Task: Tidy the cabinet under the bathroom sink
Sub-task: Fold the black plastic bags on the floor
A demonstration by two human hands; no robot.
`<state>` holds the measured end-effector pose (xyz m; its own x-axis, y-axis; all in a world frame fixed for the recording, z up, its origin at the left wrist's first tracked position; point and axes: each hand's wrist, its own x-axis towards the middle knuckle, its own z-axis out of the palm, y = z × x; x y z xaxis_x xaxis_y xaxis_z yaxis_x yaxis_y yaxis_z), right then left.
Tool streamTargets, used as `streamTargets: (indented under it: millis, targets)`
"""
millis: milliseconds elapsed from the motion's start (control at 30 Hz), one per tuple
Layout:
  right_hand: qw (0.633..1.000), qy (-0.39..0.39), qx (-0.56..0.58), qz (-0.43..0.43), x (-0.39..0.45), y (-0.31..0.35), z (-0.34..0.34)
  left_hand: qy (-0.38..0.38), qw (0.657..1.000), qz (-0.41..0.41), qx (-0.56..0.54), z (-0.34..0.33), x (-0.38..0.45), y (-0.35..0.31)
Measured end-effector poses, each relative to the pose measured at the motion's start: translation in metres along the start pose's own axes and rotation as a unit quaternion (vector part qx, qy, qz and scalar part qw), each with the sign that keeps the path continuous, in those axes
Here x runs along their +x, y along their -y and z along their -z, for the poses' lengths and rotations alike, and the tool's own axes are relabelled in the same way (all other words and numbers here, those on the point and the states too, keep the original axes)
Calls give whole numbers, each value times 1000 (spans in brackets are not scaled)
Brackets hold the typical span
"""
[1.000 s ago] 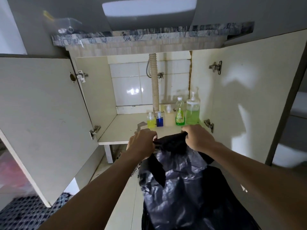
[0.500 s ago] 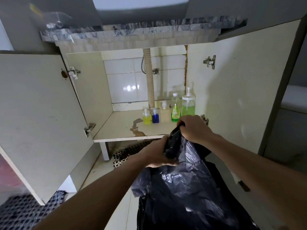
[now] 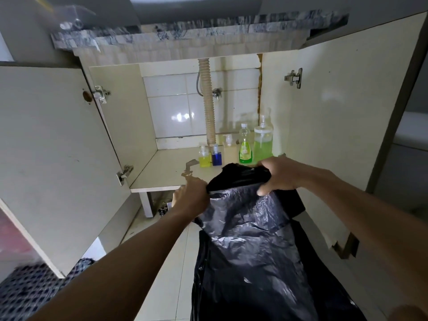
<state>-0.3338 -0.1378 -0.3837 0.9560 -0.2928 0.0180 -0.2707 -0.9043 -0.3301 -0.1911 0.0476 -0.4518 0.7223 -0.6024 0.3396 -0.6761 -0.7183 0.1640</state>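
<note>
A black plastic bag [image 3: 254, 239] hangs in front of the open cabinet under the sink. My left hand [image 3: 191, 198] grips the bag's top edge on the left. My right hand [image 3: 279, 173] grips the same edge on the right, holding the mouth stretched between them. On the cabinet floor [image 3: 162, 172] at the back right stand a small yellow bottle [image 3: 204, 157], a small blue bottle [image 3: 216, 156], a pale bottle [image 3: 228, 145], a green dish-soap bottle [image 3: 245, 147] and a large pump bottle of green liquid [image 3: 263, 142].
Both cabinet doors stand open, the left door [image 3: 53, 158] and the right door [image 3: 342, 112]. A ribbed drain hose [image 3: 208, 100] runs down the tiled back wall. A brown stain [image 3: 188, 169] marks the shelf front. A patterned mat [image 3: 30, 290] lies on the floor at lower left.
My left hand has moved up and left from the bag's front to its top edge. The bag's mouth is now pulled wider between both hands. The camera has come closer.
</note>
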Motion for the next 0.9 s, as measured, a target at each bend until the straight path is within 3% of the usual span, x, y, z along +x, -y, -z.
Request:
streamTargets:
  millis: [167, 300, 433, 533, 700, 800, 900]
  targets:
    - [984, 11, -157, -78, 16, -28, 0, -44, 995, -84, 34, 8, 18, -5]
    - [978, -20, -166, -128, 45, -48, -8, -6, 985, -153, 78, -5, 49, -7]
    - [958, -156, -181, -158, 72, -67, -18, 24, 969, -182, 162, -12, 82, -9]
    - [943, -236, -187, -140, 87, -74, -23, -29, 968, -157, 193, -9, 103, -11]
    - [924, -322, -194, -66, 87, -80, -29, -47, 973, -117, 194, -4, 98, -8]
    - [924, -326, -198, -39, 74, -78, -32, -53, 978, -104, 173, -3, 75, -3]
    - [939, -285, -192, -23, 45, -77, -40, 29, 982, -114, 149, -14, 39, 2]
